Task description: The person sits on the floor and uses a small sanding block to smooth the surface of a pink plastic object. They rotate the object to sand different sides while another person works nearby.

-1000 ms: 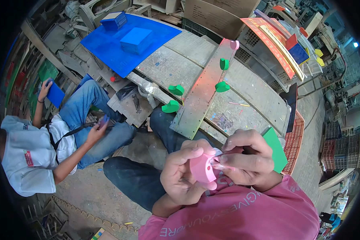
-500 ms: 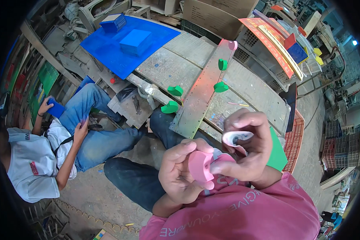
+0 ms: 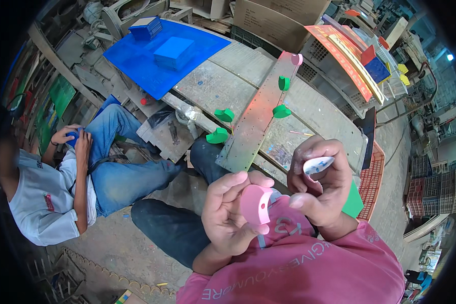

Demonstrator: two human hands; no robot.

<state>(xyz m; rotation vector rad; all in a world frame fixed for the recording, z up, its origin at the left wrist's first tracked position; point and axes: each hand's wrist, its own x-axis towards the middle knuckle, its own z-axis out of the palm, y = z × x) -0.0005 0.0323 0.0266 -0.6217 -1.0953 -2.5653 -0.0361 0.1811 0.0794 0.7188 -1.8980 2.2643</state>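
Above my lap, my left hand (image 3: pixel 223 215) grips a pink crescent-shaped block (image 3: pixel 253 202) between fingers and thumb. A small dark hole shows in the block's curved edge. To its right, my right hand (image 3: pixel 329 197) is closed around a curled piece of sandpaper (image 3: pixel 317 165), its whitish printed backing outward. The sandpaper is apart from the block. Ahead of my hands lies a long narrow board (image 3: pixel 253 114) dotted with holes. Several green blocks of similar shape, one a green block (image 3: pixel 281 111), stand along its edges, and a pink block (image 3: pixel 297 59) is at its far end.
Stacked blue panels (image 3: pixel 175 53) rest on a blue sheet (image 3: pixel 137 66) on the plank table (image 3: pixel 228 66). At the left sits a co-worker (image 3: pixel 55 197) handling a blue piece. An orange crate (image 3: pixel 375 177) and a green sheet (image 3: pixel 353 200) are by my right arm.
My right hand with the sandpaper has drawn away from the pink block, up and right. The block has turned slightly in my left hand. The co-worker's hands have come together on the blue piece.
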